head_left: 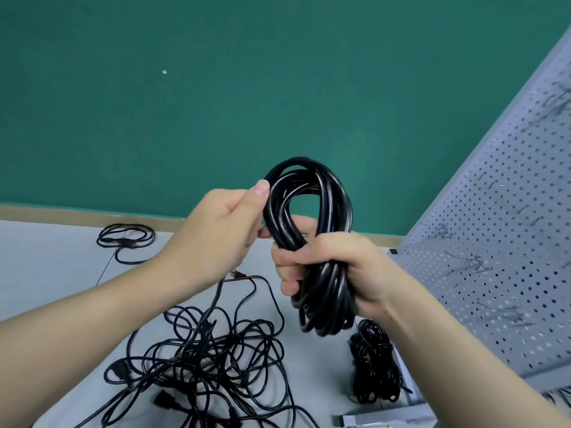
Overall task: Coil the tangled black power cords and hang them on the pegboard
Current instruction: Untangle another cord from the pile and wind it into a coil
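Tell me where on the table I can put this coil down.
Bare table at far left, between the small loop and the tangle, has room. The front middle is crowded by the tangle; the bundle fills the strip by the pegboard.

- A teal-green wall (216,103) fills the upper part of the view.
- A small pale fleck (164,72) sits on the wall, upper left of centre; too small to identify.
- A tan baseboard strip (92,214) runs along the foot of the wall.
- A light grey surface (46,273) lies below it, crossed by a thin dark seam (105,268).
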